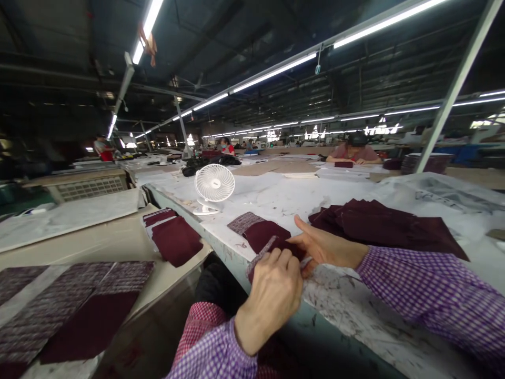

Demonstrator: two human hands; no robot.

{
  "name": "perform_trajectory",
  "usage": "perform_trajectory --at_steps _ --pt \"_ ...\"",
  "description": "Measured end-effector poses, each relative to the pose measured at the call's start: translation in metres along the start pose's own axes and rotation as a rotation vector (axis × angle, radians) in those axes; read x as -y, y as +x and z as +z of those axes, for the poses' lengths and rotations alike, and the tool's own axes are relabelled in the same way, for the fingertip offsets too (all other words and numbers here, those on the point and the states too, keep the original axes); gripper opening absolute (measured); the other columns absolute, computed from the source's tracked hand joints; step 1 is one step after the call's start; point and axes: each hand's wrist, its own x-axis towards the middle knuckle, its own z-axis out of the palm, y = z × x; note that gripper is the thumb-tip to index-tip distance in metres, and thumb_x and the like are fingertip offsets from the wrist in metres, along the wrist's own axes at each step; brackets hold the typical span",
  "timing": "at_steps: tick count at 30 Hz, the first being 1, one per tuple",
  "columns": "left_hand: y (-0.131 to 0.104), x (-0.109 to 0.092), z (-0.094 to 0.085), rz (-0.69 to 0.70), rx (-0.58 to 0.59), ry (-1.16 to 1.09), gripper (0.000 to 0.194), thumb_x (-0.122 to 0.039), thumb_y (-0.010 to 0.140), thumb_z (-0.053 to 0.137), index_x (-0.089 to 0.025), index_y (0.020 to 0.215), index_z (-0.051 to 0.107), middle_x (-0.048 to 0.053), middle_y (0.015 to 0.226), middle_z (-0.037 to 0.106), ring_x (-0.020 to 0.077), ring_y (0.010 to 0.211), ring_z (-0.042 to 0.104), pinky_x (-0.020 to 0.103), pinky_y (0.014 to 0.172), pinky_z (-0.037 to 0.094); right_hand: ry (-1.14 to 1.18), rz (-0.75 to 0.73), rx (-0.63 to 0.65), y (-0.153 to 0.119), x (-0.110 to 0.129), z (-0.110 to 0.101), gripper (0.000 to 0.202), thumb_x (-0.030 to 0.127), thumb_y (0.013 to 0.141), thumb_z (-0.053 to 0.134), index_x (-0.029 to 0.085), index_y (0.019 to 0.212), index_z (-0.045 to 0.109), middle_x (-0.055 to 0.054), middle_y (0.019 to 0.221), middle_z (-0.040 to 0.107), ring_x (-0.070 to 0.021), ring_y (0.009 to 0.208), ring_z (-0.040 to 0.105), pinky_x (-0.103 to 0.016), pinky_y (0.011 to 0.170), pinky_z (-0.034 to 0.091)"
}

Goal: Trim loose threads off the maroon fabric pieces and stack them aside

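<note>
The left hand (276,287) pinches maroon cloth (283,242), the right hand (331,248) grips its edge; the fan's (214,183) lettering is illegible.

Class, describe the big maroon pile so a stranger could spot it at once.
Start at the white-topped table. On it, just beyond the right hand, lies a broad, uneven maroon cloth pile. Unlike the part-speckled piece beyond the left hand, it looks plain.

No txt I can read: mark (216,183) on white fan (215,181) too small, lettering (440,197) on plastic sheet (450,184) to my R too blurry.
</note>
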Motion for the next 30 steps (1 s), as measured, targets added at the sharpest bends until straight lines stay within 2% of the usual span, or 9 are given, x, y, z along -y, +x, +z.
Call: perform_trajectory --at_steps 2,4,7,9,12,15,19,23,30 --pt "-0.007 -0.008 0.005 0.042 0.033 -0.077 0.020 -0.019 0.088 0.038 -0.017 0.077 0.055 0.006 0.081 0.057 0.0192 0.078 0.052 0.034 0.072 0.045 -0.141 -0.056 -0.128 0.001 -0.006 -0.007 0.051 0.058 0.078 0.054 0.015 0.105 0.059 -0.008 0.096 0.062 -0.0145 0.075 0.056 -0.023 0.056 0.044" --pt "-0.009 -0.006 0.004 0.042 0.047 -0.180 0.020 -0.023 0.088 0.041 -0.018 0.076 0.056 0.004 0.082 0.059 0.0181 0.080 0.054 0.032 0.074 0.045 -0.305 -0.103 -0.207 0.002 -0.010 -0.013 0.046 0.041 0.071 0.068 0.016 0.108 0.057 -0.004 0.084 0.062 -0.0115 0.066 0.052 -0.021 0.052 0.039" --pt "0.000 0.012 0.002 -0.106 -0.014 -0.251 0.022 -0.031 0.089 0.044 -0.018 0.081 0.059 0.004 0.085 0.062 0.0178 0.083 0.055 0.031 0.077 0.045 -0.419 -0.142 -0.227 0.006 -0.012 -0.017 0.049 0.031 0.070 0.068 0.014 0.113 0.053 0.002 0.069 0.056 -0.0095 0.058 0.046 -0.022 0.050 0.033" --pt "0.012 0.028 0.005 -0.261 -0.062 -0.190 0.024 -0.032 0.089 0.044 -0.016 0.095 0.061 0.007 0.093 0.063 0.0209 0.090 0.055 0.034 0.083 0.043 -0.435 -0.174 -0.245 0.008 -0.013 -0.019 0.051 0.028 0.070 0.066 0.012 0.116 0.050 0.003 0.067 0.054 -0.0094 0.058 0.047 -0.022 0.052 0.034" --pt "0.031 0.048 0.019 -0.412 0.041 -0.226 0.027 -0.031 0.087 0.048 -0.016 0.105 0.062 0.008 0.098 0.065 0.0222 0.096 0.056 0.034 0.085 0.043 -0.470 -0.208 -0.281 0.012 -0.018 -0.024 0.054 0.027 0.069 0.064 0.010 0.118 0.048 0.003 0.067 0.054 -0.0098 0.058 0.048 -0.023 0.054 0.035" --pt "0.047 0.053 0.035 -0.480 0.127 -0.365 0.019 -0.028 0.084 0.053 -0.021 0.094 0.067 0.003 0.094 0.068 0.0180 0.088 0.060 0.028 0.078 0.044 -0.561 -0.204 -0.320 0.013 -0.022 -0.030 0.054 0.027 0.071 0.062 0.011 0.120 0.046 0.003 0.067 0.057 -0.0102 0.056 0.050 -0.023 0.052 0.036" --pt "0.058 0.049 0.053 -0.403 0.097 -0.315 0.015 -0.018 0.080 0.057 -0.021 0.086 0.070 0.002 0.091 0.067 0.0166 0.087 0.059 0.026 0.078 0.043 -0.804 -0.156 -0.425 0.007 -0.023 -0.033 0.050 0.028 0.073 0.059 0.011 0.119 0.046 -0.001 0.073 0.064 -0.0122 0.056 0.054 -0.025 0.055 0.040" --pt "0.062 0.048 0.063 -0.322 0.133 -0.277 0.018 -0.014 0.079 0.057 -0.022 0.087 0.071 0.002 0.089 0.065 0.0160 0.086 0.059 0.025 0.076 0.043 -1.101 -0.247 -0.541 0.000 -0.025 -0.036 0.033 0.026 0.076 0.057 0.013 0.106 0.058 -0.005 0.081 0.067 -0.0164 0.072 0.058 -0.027 0.067 0.041" --pt "0.060 0.047 0.065 -0.197 0.153 -0.183 0.022 -0.016 0.084 0.050 -0.021 0.087 0.072 0.003 0.085 0.063 0.0155 0.081 0.058 0.025 0.071 0.043 -1.231 -0.304 -0.609 -0.004 -0.036 -0.038 0.021 0.021 0.079 0.051 0.016 0.092 0.066 -0.004 0.084 0.066 -0.0144 0.071 0.057 -0.024 0.063 0.037"
